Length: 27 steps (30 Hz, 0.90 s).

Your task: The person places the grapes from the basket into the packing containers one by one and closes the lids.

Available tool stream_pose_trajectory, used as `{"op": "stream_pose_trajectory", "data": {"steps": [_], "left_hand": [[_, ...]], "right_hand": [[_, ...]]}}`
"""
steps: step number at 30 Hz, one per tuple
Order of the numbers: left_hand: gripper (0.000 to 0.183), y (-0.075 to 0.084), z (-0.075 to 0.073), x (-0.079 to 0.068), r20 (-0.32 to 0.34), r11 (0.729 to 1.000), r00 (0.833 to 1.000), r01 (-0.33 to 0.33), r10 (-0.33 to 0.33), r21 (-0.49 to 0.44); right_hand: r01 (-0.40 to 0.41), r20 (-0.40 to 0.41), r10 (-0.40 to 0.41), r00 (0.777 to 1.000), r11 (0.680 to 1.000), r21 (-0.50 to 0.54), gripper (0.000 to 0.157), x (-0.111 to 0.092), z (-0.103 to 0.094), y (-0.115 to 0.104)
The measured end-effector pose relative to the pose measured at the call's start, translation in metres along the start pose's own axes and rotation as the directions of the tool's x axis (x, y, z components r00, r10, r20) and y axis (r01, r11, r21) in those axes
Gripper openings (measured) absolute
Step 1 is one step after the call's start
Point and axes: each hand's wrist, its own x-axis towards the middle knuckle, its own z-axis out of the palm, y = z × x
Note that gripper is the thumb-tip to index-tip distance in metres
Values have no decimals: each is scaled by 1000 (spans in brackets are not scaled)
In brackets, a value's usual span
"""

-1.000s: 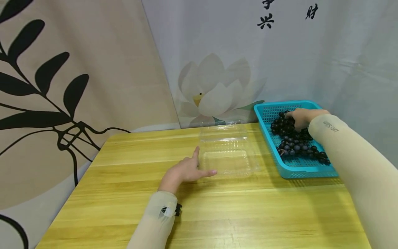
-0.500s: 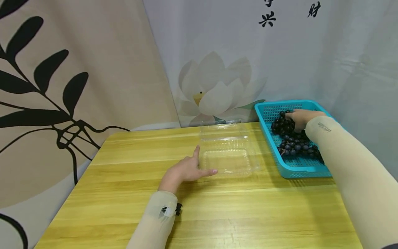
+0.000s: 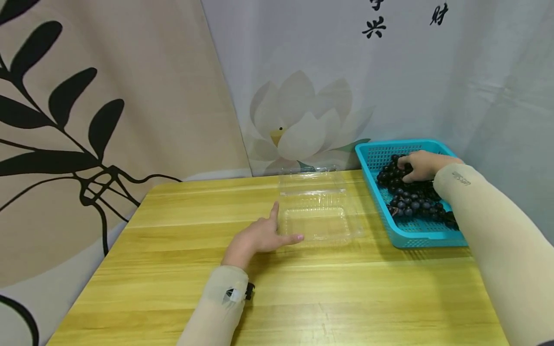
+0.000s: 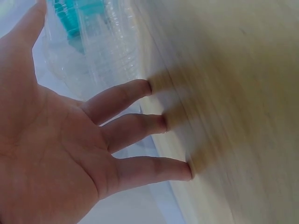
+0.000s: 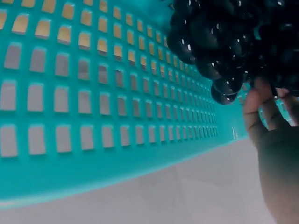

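Note:
A clear plastic clamshell container (image 3: pixel 315 223) lies with its lid folded back on the wooden table. My left hand (image 3: pixel 255 238) rests at its left side, fingers spread, the index finger and thumb near the box's corner. In the left wrist view several fingertips of the left hand (image 4: pixel 65 135) touch the tabletop. Bunches of dark grapes (image 3: pixel 409 204) lie in a blue perforated basket (image 3: pixel 426 235) at the right. Inside it, my right hand (image 3: pixel 426 164) curls thumb and fingers round a bunch of grapes (image 5: pixel 212 42); the right wrist view shows its fingers against the lower berries.
The wooden table (image 3: pixel 281 298) extends in front of the container and to the left. A printed curtain (image 3: pixel 303 120) hangs right behind the table, and the basket stands close to it. The basket's raised wall (image 5: pixel 93 102) surrounds the grapes.
My right hand has shifted and turned slightly among the grapes, so its thumb and index finger now show more plainly. The left hand and the container stay in place.

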Motion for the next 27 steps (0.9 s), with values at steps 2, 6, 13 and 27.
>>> {"op": "stream_pose_trajectory", "data": {"steps": [2,6,13,27], "left_hand": [[132,0,1,1,5,1000,1000,-1,1,2],[133,1,2,2,-3,1000,1000,-10,10,12],[132,3,1,1,-4,1000,1000,-12,12,11],[132,3,1,0,2,1000,1000,-10,10,5]], "right_hand": [[8,-9,-8,1000,1000,-5,44,-1,1,1],[13,-29,-13,1000,1000,-7,47,-5,-2,5],[-39,-38,40,998,999,34,59,-20,-31,5],[-63,-69,60,996,997,-43,66,-45,-96,-13]]}}
